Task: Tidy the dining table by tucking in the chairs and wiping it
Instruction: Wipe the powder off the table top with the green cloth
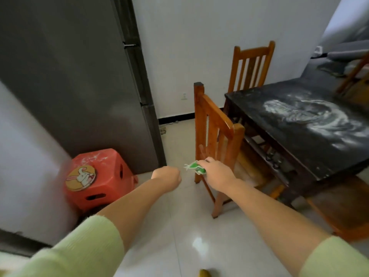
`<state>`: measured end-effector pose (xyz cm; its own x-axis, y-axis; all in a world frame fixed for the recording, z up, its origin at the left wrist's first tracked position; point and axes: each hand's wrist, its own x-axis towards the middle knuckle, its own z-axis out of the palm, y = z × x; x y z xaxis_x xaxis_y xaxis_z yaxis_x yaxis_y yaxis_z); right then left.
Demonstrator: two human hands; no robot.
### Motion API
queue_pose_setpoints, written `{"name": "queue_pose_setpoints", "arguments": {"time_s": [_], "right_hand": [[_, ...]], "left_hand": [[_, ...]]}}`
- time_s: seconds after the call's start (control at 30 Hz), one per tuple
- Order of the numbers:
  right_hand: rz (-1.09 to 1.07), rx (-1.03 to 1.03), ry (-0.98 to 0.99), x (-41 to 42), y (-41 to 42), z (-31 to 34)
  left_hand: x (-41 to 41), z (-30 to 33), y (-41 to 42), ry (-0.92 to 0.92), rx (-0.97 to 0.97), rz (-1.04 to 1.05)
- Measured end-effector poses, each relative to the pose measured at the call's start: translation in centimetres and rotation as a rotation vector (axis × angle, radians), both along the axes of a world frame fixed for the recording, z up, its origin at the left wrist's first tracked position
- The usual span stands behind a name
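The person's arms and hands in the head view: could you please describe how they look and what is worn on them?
Both arms wear light yellow-green ribbed knit sleeves, pushed up toward the elbows so the forearms are bare. The left sleeve and right sleeve match. The left hand and right hand are bare: no gloves, watch, rings or bracelets show.

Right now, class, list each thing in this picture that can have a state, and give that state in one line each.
Table: dark top smeared with white powder, not wiped.
Near chair: close to the table, seat partly under it.
Far chair: upright at the table's far end.
Cloth: green and white, bunched in the right hand.
Right hand: grips the cloth.
Left hand: fingers curled, holding nothing.
Stool: upright beside the fridge.
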<state>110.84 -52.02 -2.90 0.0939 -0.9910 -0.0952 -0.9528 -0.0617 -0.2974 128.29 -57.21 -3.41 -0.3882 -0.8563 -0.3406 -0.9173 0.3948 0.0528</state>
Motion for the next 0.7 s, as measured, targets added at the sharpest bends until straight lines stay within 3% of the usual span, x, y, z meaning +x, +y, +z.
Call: {"name": "queue_pose_setpoints", "arguments": {"time_s": [0.27, 0.47, 0.7], "right_hand": [[-0.222, 0.083, 0.024, -6.3, 9.5, -2.1], [-0.394, 0.069, 0.051, -18.6, 12.5, -0.8], [-0.486, 0.092, 0.13, -32.9, 13.4, 0.4]], "left_hand": [[-8.9, -2.3, 6.3, -0.021, 0.092, -0.232], [-22.3, -0.1, 7.3, 0.016, 0.071, -0.397], [-36.2, 0.6, 7.6, 0.086, 0.075, -0.432]]}}
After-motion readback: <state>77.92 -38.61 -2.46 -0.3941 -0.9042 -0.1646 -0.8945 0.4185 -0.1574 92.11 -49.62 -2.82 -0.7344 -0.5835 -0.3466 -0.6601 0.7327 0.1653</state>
